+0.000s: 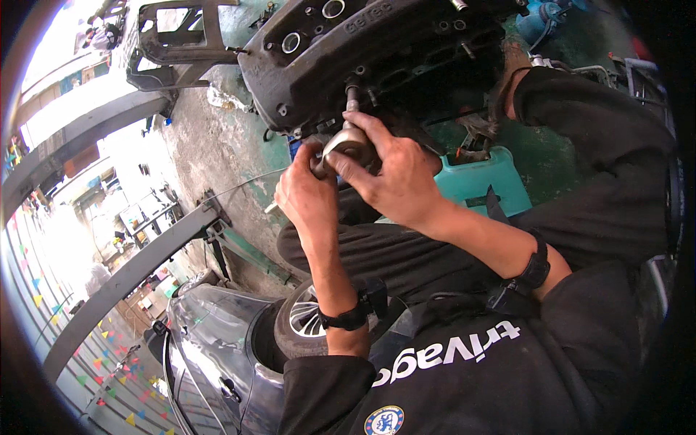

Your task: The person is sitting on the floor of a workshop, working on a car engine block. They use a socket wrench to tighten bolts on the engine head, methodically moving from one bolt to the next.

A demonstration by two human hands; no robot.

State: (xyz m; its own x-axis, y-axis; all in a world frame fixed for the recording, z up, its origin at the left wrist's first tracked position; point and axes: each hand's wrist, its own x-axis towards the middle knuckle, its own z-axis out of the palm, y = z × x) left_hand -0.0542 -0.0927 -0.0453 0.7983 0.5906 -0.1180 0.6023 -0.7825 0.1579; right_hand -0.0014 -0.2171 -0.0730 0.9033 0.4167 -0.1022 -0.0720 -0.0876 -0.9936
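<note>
In front of me is a large dark engine part (304, 83), with round openings in its top and several bolts along its side. Both hands are closed around a wrench with a rounded metal head (349, 142). From that head a socket (352, 98) reaches up to the side of the engine part, at a bolt hole. My left hand (308, 185) grips the tool's near left side, fingers curled. My right hand (399, 170) wraps over its right side, with the index finger stretched along toward the socket. The rest of the tool's body is hidden behind my hands.
A turquoise plastic stool (500, 174) stands right of my hands, near my bent leg. Dark metal brackets (177, 47) lie at the far left. A grey car (225, 355) is at the lower left, behind a grey metal beam (130, 279). A blue object (540, 20) sits far right.
</note>
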